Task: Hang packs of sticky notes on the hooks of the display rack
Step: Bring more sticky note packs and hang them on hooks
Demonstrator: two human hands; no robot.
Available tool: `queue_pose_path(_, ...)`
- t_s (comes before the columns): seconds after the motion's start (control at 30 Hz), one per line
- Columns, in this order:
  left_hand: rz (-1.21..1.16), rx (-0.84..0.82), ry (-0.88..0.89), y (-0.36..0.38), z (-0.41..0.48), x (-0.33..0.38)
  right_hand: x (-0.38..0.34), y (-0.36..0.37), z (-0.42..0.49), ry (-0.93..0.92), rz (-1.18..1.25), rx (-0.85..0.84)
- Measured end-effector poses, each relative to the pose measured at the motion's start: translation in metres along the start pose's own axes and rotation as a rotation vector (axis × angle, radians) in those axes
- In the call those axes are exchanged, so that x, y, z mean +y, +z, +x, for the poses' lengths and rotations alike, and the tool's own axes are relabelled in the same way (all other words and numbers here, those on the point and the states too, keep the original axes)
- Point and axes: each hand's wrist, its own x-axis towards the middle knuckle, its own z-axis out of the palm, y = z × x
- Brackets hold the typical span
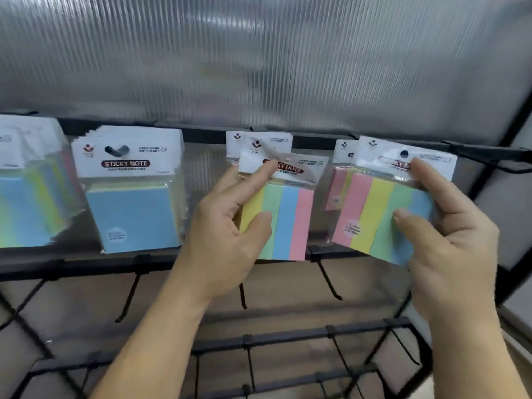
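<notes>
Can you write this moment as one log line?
left hand: holds middle striped pack | right hand: holds right striped pack | hung yet: cannot tell

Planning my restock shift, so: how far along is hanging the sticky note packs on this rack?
Done: packs already hang along the top rail, including a blue stack. In hand: the left hand holds one striped pack and the right hand holds a second striped pack, both up at top hooks; whether either is threaded on is unclear. Left: the lower hooks look bare.
</notes>
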Motion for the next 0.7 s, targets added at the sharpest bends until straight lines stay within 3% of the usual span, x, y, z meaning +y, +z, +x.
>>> queue_pose_path(0.13,0.014,0.04,0.025,0.005,-0.002,0.006,0.014,-0.007,0.012,0.071,0.08,0.043)
queue_pose_path(0.37,0.091,0.193,-0.029,0.018,-0.005,0.016,0.031,-0.018,0.027,0.147,0.181,-0.024)
queue_pose_path(0.7,0.27,0.281,-0.143,0.034,-0.001,0.02,0.042,-0.032,0.043,0.185,0.212,-0.187)
